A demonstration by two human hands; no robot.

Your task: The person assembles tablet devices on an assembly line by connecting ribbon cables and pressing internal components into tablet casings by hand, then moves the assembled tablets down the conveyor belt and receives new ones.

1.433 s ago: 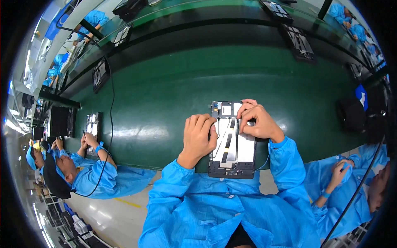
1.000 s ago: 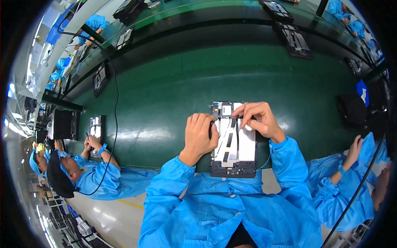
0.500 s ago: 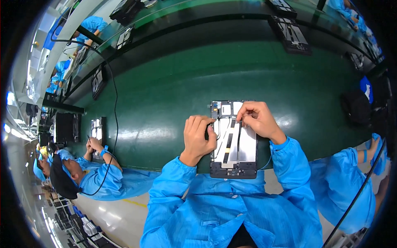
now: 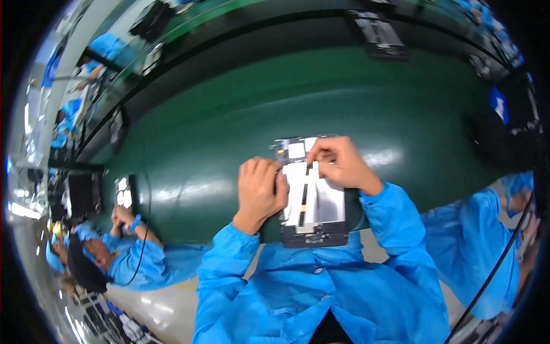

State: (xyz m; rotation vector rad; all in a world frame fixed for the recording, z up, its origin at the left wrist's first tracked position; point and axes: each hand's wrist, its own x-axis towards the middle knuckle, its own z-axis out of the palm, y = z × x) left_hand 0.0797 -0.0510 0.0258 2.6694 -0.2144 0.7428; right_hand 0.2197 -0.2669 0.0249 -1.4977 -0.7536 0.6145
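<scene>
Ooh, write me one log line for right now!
left hand: at left edge of opened tablet | right hand: over its upper part | things: dark strip inside | rest: green table, co-worker

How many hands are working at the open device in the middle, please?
2: the left hand at the left edge of the open device, the right hand over its upper part.

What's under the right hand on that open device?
The right hand covers the upper right part of the open device. A pale panel and a dark strip show beyond it; whatever lies directly beneath is hidden.
</scene>
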